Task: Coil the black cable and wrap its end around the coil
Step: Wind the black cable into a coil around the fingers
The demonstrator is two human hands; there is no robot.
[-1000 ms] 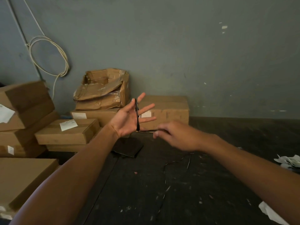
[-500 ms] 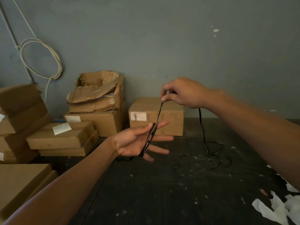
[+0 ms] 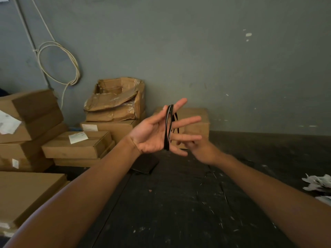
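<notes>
- The left hand (image 3: pixel 152 135) is raised palm-up in the middle of the view with fingers straight and spread; half a second ago it lay lower and flatter.
- The black cable (image 3: pixel 168 127) is looped in several turns around the spread fingers of that hand, standing nearly upright across them, where before it slanted up to the other hand.
- The right hand (image 3: pixel 198 149) sits just behind and below the left fingers, partly hidden by them and blurred; I cannot tell whether it pinches the cable or hangs loose. Half a second ago it was held high, pinching the cable above the left hand.
- A thin strand of the cable shows behind the left fingers, near the right hand.
- The loose tangle of cable that lay on the dark surface (image 3: pixel 179 212) to the right is no longer plain to see.
- Cardboard boxes (image 3: pixel 78 145) are stacked at left against the grey wall (image 3: pixel 197 59), where a pale cord (image 3: pixel 59 65) hangs in a coil.
- White paper scraps (image 3: pixel 318 183) lie at the right edge.
</notes>
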